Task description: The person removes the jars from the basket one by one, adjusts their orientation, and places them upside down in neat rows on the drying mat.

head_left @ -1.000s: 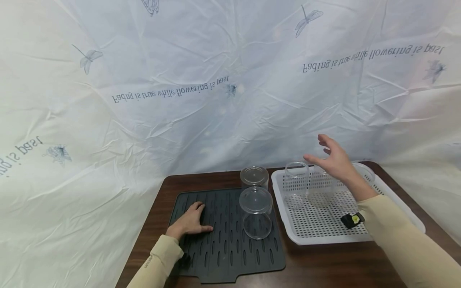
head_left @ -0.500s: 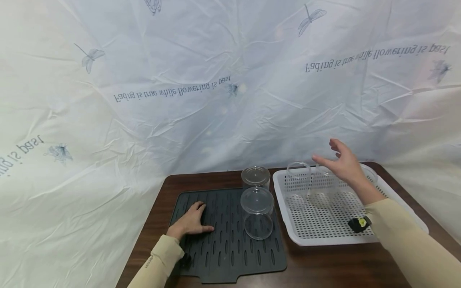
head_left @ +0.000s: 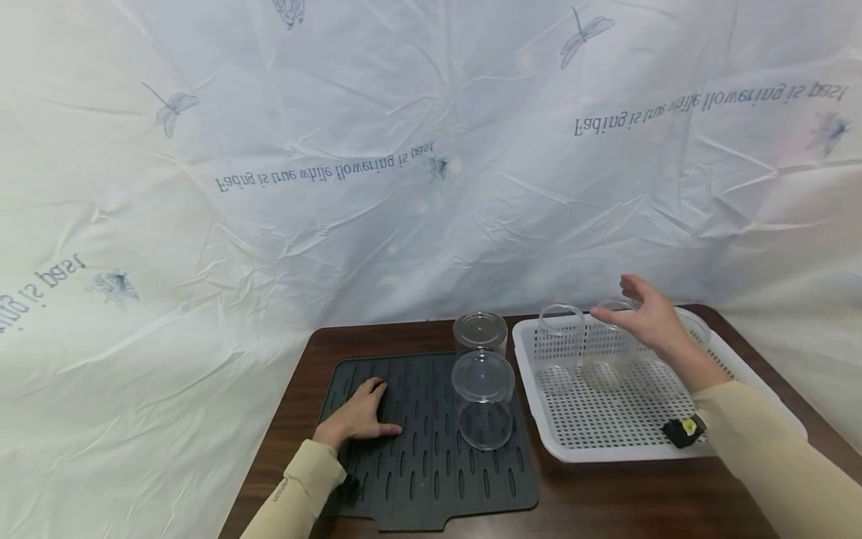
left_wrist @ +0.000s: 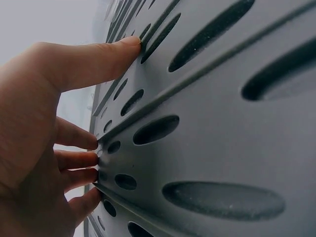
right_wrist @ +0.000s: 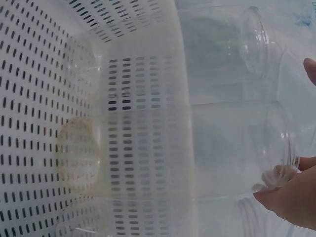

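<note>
Right hand (head_left: 652,320) spread | at jar (right_wrist: 229,148), contact unclear | left hand (head_left: 357,416) relaxed on mat (head_left: 424,479)

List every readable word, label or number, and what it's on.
"Fading is true while flowering is past": twice on the cloth, flipped, partly creased.
"ing is past": cloth's left side, cut off.
Left sleeve: small lettering, too blurred to read.
Mat, clear jars, white basket: none seen.

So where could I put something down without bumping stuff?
On the dark slotted mat, between the left hand and two clear jars, and toward its near edge. Also the brown tabletop before the white basket, left of the right sleeve. It's crowded at the basket's far side, where more jars stand near the right hand.
</note>
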Motion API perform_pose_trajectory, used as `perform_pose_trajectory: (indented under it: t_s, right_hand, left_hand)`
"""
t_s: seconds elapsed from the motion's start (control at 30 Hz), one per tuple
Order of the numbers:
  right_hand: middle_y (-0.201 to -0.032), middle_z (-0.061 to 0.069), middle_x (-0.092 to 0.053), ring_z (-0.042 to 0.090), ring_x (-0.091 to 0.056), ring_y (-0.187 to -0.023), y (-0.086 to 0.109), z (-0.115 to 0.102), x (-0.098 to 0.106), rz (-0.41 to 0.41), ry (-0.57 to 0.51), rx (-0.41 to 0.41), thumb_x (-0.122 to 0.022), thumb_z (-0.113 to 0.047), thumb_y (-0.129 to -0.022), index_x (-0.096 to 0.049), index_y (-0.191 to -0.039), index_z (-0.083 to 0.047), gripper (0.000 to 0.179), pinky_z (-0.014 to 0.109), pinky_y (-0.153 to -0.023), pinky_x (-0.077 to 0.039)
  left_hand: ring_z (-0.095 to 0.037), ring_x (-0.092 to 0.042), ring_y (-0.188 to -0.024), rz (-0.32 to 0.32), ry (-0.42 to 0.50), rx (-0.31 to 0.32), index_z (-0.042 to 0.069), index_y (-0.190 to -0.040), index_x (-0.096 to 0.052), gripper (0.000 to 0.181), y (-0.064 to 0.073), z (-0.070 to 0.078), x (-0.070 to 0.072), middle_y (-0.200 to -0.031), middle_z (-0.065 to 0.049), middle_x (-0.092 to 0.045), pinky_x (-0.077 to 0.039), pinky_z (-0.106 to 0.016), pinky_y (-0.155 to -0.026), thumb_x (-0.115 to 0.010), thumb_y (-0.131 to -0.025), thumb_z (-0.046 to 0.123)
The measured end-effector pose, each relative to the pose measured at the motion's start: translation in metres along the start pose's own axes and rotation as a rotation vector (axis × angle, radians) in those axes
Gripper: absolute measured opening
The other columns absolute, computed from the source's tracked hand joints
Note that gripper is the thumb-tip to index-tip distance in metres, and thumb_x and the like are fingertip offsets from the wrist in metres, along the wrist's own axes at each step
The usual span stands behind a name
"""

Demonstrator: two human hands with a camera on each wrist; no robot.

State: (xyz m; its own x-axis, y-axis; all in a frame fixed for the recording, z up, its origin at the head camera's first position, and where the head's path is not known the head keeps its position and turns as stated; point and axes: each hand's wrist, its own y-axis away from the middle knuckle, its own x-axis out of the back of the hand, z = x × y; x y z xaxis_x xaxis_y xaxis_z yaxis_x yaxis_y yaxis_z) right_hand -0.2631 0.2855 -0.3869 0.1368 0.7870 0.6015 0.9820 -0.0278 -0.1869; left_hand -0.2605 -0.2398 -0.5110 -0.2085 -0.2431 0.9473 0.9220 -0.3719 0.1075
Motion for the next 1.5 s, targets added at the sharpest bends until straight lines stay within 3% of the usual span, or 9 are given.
perform_pose_trajectory:
  t_s: [0.27, 0.57, 0.97, 1.33, 1.5]
  right_hand:
    - [-0.156, 0.031, -0.017, 0.057, -0.019, -0.139, 0.001, 0.007, -0.001, -0.040, -0.009, 0.014, -0.075, -0.045, -0.084, -0.003, -0.158, -0.006, 0.110, 0.071, -0.104, -0.028]
    - [-0.155, 0.032, -0.020, 0.056, -0.023, -0.138, 0.000, 0.007, -0.003, -0.071, 0.083, 0.016, -0.078, -0.048, -0.080, -0.005, -0.156, 0.000, 0.116, 0.068, -0.107, -0.029]
    - [-0.158, 0.032, -0.010, 0.053, -0.019, -0.142, 0.000, 0.008, -0.008, -0.194, -0.030, -0.031, -0.077, -0.040, -0.083, 0.003, -0.156, -0.003, 0.115, 0.065, -0.107, -0.032]
    - [-0.155, 0.032, -0.021, 0.051, -0.022, -0.141, 0.006, 0.023, -0.005, -0.239, -0.143, -0.010, -0.075, -0.031, -0.087, 0.001, -0.156, -0.002, 0.106, 0.067, -0.105, -0.033]
    - [-0.155, 0.029, -0.023, 0.052, -0.020, -0.141, 0.011, 0.026, -0.004, -0.235, -0.123, 0.026, -0.075, -0.032, -0.087, -0.002, -0.156, -0.002, 0.105, 0.071, -0.104, -0.029]
  left_hand:
    - [-0.040, -0.032, -0.141, 0.003, 0.008, -0.001, -0.002, -0.147, -0.038, 0.099, -0.001, 0.000, 0.000, -0.154, -0.022, -0.030, -0.039, -0.056, -0.107, -0.074, -0.078, 0.059]
    - [-0.039, -0.031, -0.142, 0.002, 0.008, -0.003, -0.002, -0.148, -0.037, 0.099, -0.002, -0.002, -0.001, -0.155, -0.022, -0.029, -0.038, -0.056, -0.108, -0.074, -0.078, 0.059]
    - [-0.039, -0.030, -0.142, -0.001, 0.021, 0.000, -0.001, -0.149, -0.036, 0.100, -0.002, -0.002, -0.001, -0.155, -0.022, -0.028, -0.038, -0.055, -0.108, -0.074, -0.078, 0.059]
    - [-0.039, -0.029, -0.143, -0.006, 0.023, 0.004, 0.000, -0.150, -0.035, 0.100, -0.003, -0.003, -0.001, -0.156, -0.021, -0.027, -0.037, -0.056, -0.109, -0.073, -0.079, 0.059]
    - [-0.039, -0.029, -0.143, -0.010, 0.027, 0.006, 0.000, -0.150, -0.035, 0.100, -0.002, -0.004, -0.001, -0.156, -0.021, -0.027, -0.037, -0.056, -0.108, -0.074, -0.079, 0.058]
